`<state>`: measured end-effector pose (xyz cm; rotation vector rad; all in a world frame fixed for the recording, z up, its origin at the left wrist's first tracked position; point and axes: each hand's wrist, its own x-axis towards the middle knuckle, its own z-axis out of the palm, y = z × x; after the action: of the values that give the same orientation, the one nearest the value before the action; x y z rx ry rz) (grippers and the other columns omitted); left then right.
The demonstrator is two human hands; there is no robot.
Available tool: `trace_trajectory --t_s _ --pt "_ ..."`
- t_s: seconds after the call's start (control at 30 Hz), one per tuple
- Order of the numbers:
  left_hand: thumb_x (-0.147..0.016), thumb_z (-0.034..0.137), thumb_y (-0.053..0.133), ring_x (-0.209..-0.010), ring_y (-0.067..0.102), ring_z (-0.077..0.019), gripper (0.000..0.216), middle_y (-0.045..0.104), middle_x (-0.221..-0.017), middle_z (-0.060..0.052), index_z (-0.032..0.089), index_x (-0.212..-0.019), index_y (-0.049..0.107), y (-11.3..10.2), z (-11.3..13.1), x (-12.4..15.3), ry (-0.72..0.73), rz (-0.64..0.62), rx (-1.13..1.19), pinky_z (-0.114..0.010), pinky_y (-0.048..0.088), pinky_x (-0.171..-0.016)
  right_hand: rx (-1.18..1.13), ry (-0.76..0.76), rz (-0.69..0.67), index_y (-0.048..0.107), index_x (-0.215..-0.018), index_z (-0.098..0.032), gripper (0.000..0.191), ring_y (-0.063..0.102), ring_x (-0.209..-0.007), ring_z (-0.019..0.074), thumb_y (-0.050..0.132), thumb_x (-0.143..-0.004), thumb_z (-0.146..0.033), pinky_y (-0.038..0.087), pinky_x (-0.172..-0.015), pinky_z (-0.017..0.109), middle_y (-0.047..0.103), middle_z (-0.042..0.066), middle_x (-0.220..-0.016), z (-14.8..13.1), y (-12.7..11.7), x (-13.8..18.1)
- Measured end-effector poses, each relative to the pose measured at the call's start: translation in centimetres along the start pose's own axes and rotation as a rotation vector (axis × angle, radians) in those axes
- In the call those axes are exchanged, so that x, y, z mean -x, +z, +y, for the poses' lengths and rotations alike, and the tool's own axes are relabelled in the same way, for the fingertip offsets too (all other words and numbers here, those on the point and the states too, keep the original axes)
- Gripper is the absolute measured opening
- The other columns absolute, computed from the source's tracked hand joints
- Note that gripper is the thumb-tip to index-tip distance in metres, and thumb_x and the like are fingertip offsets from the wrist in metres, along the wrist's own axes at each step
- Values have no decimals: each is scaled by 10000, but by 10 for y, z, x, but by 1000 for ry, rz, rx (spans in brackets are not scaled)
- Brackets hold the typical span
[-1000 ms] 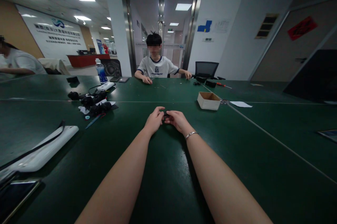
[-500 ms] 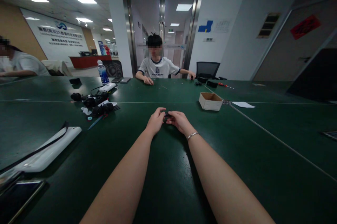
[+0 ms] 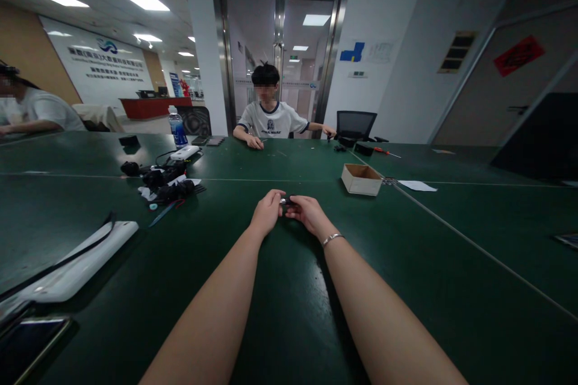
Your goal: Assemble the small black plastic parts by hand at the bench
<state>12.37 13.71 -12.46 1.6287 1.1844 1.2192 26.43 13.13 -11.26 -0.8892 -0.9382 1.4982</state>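
Above the middle of the green table (image 3: 289,288), a small dark object with a shiny metallic part (image 3: 285,201) is held between both hands. My left hand (image 3: 267,213) is closed on its left end, thumb and forefinger together. From the other side my right hand (image 3: 307,211) pinches the dark end, fingers curled under. Its exact kind is too small and too covered by fingers to make out. A small open cardboard box (image 3: 361,183) stands beyond my right hand.
To the left lie black parts and cables (image 3: 169,183), a white long device (image 3: 85,264) and a phone (image 3: 34,343). A bottle (image 3: 177,127) stands farther back. Opposite sits a person (image 3: 273,120), hands on the table. A red screwdriver (image 3: 383,151) and paper (image 3: 418,185) lie right.
The view has tilted up slightly. Between my fingers a shiny part of the small object now shows more; both hands stay close together on it. The person opposite holds a similar pose.
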Motion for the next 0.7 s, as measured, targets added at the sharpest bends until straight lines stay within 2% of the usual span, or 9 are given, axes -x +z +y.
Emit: trace_trajectory --t_s 0.13,0.27,0.4,0.53,0.7 --pt "-838 278 424 -603 516 -126 288 564 -672 9 221 -1058 601 0 -2 1 27 -24 -14 -217 371 -532 3 -17 -15 647 -714 -75 118 592 -521 131 586 -813 -88 558 -488 227 630 74 -633 1 -1 0" --pt "-879 305 355 -555 484 -124 309 513 -590 22 217 -1046 599 0 -2 2 31 -26 -13 -224 365 -537 10 -14 1 645 -704 -77 109 583 -509 127 602 -803 -83 550 -469 219 620 65 -608 0 1 1" --pt "-849 266 404 -549 482 -104 301 550 -696 18 217 -1093 573 0 -3 0 10 -39 22 -216 379 -531 -3 -17 -4 640 -714 -78 95 592 -513 130 608 -804 -83 552 -478 221 634 77 -630 0 2 2" --pt "-885 309 369 -505 462 -104 300 512 -602 30 199 -1092 557 1 -5 -2 12 -19 32 -211 358 -498 -11 -24 32 635 -706 -80 114 584 -497 125 588 -809 -66 549 -463 225 625 61 -625 0 2 2" --pt "-876 299 411 -498 478 -90 299 549 -660 25 188 -1128 528 1 -1 0 17 -11 45 -209 377 -504 -14 -26 21 629 -701 -82 105 579 -491 120 601 -802 -75 551 -472 224 619 58 -617 -1 3 3"
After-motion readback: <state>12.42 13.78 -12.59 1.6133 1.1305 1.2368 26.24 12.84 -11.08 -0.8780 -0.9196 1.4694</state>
